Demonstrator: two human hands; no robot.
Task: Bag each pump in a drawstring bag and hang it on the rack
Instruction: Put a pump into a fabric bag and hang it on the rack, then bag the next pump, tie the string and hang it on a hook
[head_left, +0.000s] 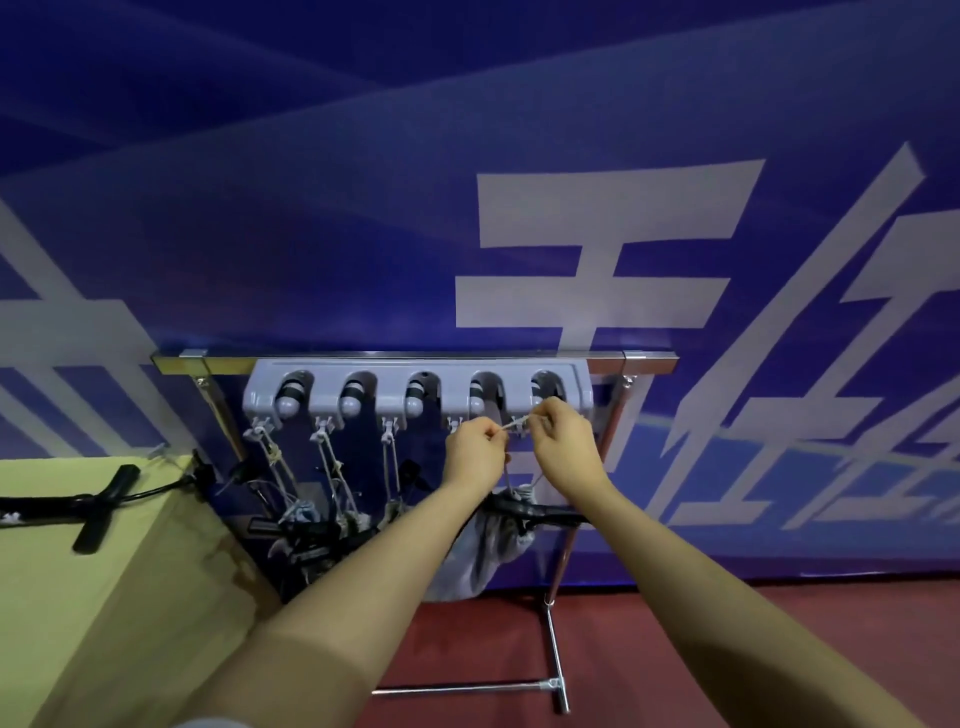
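Pinching the white cord (511, 425) tight, the left hand (475, 451) and right hand (563, 441) loop it near the rack's (415, 387) right end, with the gray drawstring bag (478, 551) hanging straight below them.

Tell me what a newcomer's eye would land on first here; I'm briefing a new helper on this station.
Probably the two hands at centre, the left hand and right hand pinching a white cord at the grey hook rack, with a grey drawstring bag hanging below. Behind looms a blue banner with huge white characters. At left, a black pump lies on the yellow table.
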